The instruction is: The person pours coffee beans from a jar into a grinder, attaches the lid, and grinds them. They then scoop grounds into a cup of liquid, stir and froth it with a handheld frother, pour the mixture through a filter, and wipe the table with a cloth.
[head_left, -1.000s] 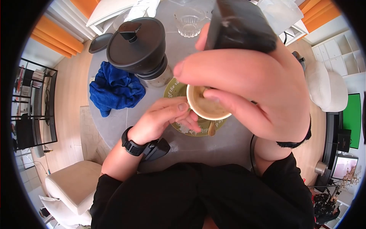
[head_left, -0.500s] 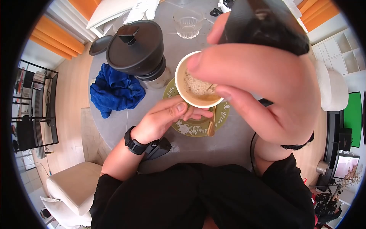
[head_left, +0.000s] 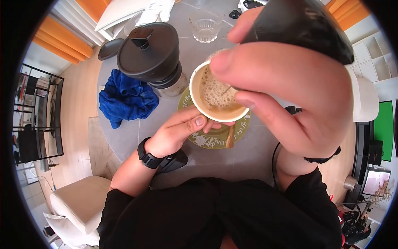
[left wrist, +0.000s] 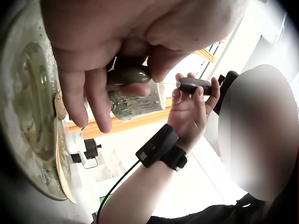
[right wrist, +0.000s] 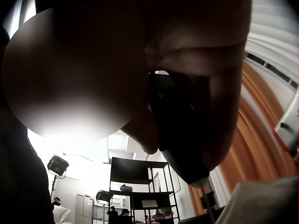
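My right hand [head_left: 298, 89] grips the dark handle of a milk frother [head_left: 302, 31] above the cup. The frother's thin metal shaft [left wrist: 166, 83] runs down into the cup, and its tip is hidden in bubbly, light brown coffee [head_left: 213, 89]. With thumb and fingers, my left hand [head_left: 176, 128] holds the cup [head_left: 224, 115] by its green handle [left wrist: 128, 75], over a green saucer [head_left: 207, 142] with white lettering. In the left wrist view the cup's outside is white with a green leaf pattern. A gold-coloured spoon [head_left: 230, 137] lies on the saucer's right side.
Left of the saucer stands a black coffee grinder [head_left: 149, 52], with a crumpled blue towel [head_left: 126, 99] beside it. Behind are a clear glass [head_left: 206, 30], a black lid-like dish [head_left: 110, 49] and a white appliance [head_left: 251, 5]. A beige chair [head_left: 81, 199] is at the lower left.
My right hand and the frother have shifted right and slightly away from me. The cup has moved a little left and away, and more bubbles show on the coffee's surface.
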A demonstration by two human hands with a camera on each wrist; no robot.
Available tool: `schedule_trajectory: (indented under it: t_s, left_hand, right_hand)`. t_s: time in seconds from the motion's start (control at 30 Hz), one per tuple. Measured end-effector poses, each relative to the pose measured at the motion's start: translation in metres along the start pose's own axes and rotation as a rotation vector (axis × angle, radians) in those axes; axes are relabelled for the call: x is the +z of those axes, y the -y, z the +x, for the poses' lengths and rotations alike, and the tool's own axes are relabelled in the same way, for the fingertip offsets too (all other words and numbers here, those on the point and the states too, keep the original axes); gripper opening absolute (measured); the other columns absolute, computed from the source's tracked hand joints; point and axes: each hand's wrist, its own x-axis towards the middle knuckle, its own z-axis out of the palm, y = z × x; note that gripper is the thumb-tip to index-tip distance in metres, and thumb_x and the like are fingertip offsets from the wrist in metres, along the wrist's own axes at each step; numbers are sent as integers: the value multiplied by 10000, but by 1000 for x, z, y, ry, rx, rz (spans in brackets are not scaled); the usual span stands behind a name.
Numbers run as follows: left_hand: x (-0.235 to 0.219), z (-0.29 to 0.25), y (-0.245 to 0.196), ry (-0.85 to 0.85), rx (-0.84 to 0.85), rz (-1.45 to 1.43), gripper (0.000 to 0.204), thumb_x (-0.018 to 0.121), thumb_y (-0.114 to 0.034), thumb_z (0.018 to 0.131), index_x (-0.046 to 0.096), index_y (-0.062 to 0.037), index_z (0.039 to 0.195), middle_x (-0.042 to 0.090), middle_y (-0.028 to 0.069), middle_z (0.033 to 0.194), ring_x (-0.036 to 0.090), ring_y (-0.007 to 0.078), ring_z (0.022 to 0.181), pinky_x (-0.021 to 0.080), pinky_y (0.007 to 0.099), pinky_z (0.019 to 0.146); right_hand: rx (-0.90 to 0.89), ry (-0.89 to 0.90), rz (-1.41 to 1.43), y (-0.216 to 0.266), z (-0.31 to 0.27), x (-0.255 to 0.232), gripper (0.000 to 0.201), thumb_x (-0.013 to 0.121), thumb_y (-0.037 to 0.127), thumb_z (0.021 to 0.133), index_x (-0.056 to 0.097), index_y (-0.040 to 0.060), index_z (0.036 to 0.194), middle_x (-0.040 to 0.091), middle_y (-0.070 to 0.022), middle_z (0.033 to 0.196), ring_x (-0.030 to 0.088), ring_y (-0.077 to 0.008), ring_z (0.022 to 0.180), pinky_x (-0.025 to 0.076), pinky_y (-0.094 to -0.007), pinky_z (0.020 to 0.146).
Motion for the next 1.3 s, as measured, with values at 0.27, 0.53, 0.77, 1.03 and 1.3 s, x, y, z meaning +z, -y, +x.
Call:
schedule_trajectory:
  t_s: [0.27,0.53,0.77,1.03,1.3]
  left_hand:
    - [13,5,-12,-123,66,-17,458,448,-355,1075,606,47,1229,657,71,997,512,145,876,399,300,855]
    - [2,3,-7,-105,76,-66,377,444,-272,1067,575,9,852,668,127,945,704,267,931,452,343,893]
    - [5,3,-6,-25,-19,-253,428,434,-292,1046,471,-52,694,667,186,923,709,310,860,475,392,868]
    - [0,3,-3,-68,-23,-233,464,419,-333,1022,424,-80,633,677,232,924,707,324,792,484,386,847]
    - [2,1,-5,-41,-57,-272,456,428,-352,990,399,-98,613,679,237,841,694,319,703,497,371,793]
  right_hand:
    - [74,98,-127,13,5,-8,303,650,-82,723,707,-78,1021,725,-171,980,673,-280,806,507,-435,942]
    - [62,179,-295,16,17,-14,309,674,-50,715,712,-70,1022,720,-169,980,666,-306,864,533,-408,846]
    - [150,-270,2,0,-14,18,338,692,-75,703,716,-74,1040,719,-143,975,661,-294,939,556,-286,669]
    - [170,57,-255,21,9,-10,338,705,-76,718,703,-81,1057,721,-160,1003,672,-281,930,570,-307,696]
    - [142,89,-218,17,5,-14,366,711,-92,728,674,-108,1092,717,-214,1060,710,-285,886,590,-349,810]
